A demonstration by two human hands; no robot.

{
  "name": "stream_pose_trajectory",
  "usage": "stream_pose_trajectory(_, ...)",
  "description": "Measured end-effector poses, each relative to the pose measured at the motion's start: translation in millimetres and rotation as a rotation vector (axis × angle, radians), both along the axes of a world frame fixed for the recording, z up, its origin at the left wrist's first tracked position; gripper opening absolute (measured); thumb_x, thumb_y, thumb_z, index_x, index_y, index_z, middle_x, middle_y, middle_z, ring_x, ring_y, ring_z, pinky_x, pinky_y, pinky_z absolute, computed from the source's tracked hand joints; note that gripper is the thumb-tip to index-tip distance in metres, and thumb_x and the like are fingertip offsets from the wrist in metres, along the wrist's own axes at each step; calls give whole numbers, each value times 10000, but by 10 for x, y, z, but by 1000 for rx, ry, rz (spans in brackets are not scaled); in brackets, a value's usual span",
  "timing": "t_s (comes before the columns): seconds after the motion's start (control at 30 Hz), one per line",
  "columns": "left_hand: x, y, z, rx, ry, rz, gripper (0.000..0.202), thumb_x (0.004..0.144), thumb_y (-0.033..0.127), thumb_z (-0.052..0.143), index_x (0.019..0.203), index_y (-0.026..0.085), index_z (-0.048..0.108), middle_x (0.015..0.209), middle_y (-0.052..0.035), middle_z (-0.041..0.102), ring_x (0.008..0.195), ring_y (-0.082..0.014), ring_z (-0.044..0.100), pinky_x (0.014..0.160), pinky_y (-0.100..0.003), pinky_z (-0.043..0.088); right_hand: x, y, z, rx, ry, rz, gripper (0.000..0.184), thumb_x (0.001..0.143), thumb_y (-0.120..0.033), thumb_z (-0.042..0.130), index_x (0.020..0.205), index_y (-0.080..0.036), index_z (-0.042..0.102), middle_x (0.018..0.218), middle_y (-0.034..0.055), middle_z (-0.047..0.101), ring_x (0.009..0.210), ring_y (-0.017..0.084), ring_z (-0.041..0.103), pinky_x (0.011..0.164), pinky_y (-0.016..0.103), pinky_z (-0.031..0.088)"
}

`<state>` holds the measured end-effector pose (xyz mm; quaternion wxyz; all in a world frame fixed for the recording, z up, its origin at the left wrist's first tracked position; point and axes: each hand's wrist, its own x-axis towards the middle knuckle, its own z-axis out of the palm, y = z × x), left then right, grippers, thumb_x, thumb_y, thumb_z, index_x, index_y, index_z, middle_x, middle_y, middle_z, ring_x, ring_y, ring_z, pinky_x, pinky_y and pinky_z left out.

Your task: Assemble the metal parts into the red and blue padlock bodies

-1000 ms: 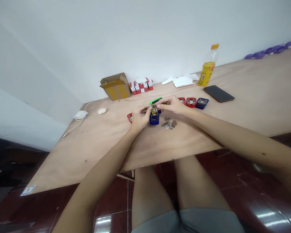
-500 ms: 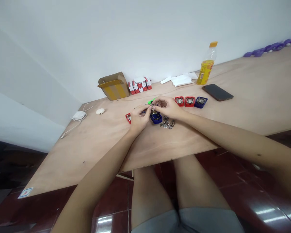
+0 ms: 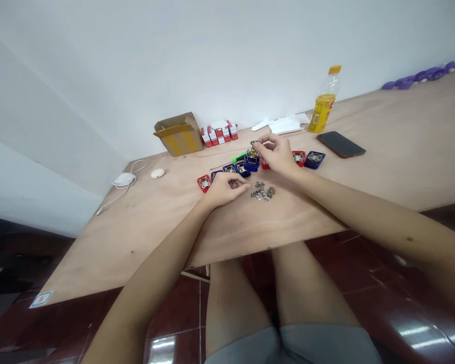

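Note:
My right hand [image 3: 276,152] pinches the upper metal part of a small blue case with brass-coloured parts inside [image 3: 252,163]. It holds the case above the row, in front of the green-handled screwdriver [image 3: 238,157]. Near the table top, my left hand [image 3: 227,189] is empty, its thumb and fingers apart. Just right of its fingertips lies a pile of small silver metal pieces [image 3: 263,192]. Behind the left hand stand more blue cases with metal inside [image 3: 241,169] and a red one [image 3: 203,183]. Past the right hand are another red case [image 3: 299,157] and a blue case [image 3: 314,159].
Against the wall stand a cardboard box [image 3: 179,135], several red-and-white small boxes [image 3: 220,134], white papers [image 3: 286,125] and a drink bottle [image 3: 322,108]. A phone [image 3: 341,144] lies at the right. A white charger with cable [image 3: 123,180] and a round white object [image 3: 157,173] lie left.
My hands, together over the blue case before, have separated. The right hand has lifted the case up and away, while the left has moved slightly right and down, its fingers loosened.

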<state>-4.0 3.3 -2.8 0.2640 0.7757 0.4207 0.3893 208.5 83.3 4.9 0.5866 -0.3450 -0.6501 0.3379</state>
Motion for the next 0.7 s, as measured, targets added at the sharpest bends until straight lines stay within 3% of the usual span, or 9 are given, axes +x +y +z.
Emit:
stream_pose_trajectory(0.2, 11, 4, 2, 35, 189, -229, 219, 887, 397, 801, 947, 194, 860, 863, -84, 761, 712, -169, 628, 671, -301, 476, 41, 28, 2, 1, 0, -49, 176, 916, -359, 763, 867, -223, 661, 898, 72, 711, 808, 215, 670, 785, 415, 573)
stream_pose_trajectory(0.43, -19, 25, 3, -61, 165, -206, 161, 886, 346, 794, 892, 187, 816, 854, -64, 742, 720, -165, 611, 687, -300, 468, 16, 32, -36, -14, -34, -33, 224, 889, -416, 796, 875, -237, 661, 930, 79, 732, 862, 243, 696, 829, 445, 597)
stream_pose_trajectory(0.53, 3, 8, 23, -166, -31, -180, 225, 867, 396, 835, 899, 177, 798, 859, -61, 747, 714, -153, 606, 682, -292, 468, 25, 52, -50, -13, -32, -22, 228, 878, -421, 811, 880, -240, 673, 956, 88, 748, 905, 263, 719, 858, 465, 611)
stream_pose_trajectory(0.7, 20, 29, 41, -375, -619, -134, 346, 759, 425, 954, 921, 165, 791, 807, -33, 714, 610, -93, 552, 555, -246, 423, 34, 63, -53, -11, -7, 44, 253, 855, -441, 838, 870, -226, 705, 919, 91, 760, 869, 267, 729, 840, 465, 614)
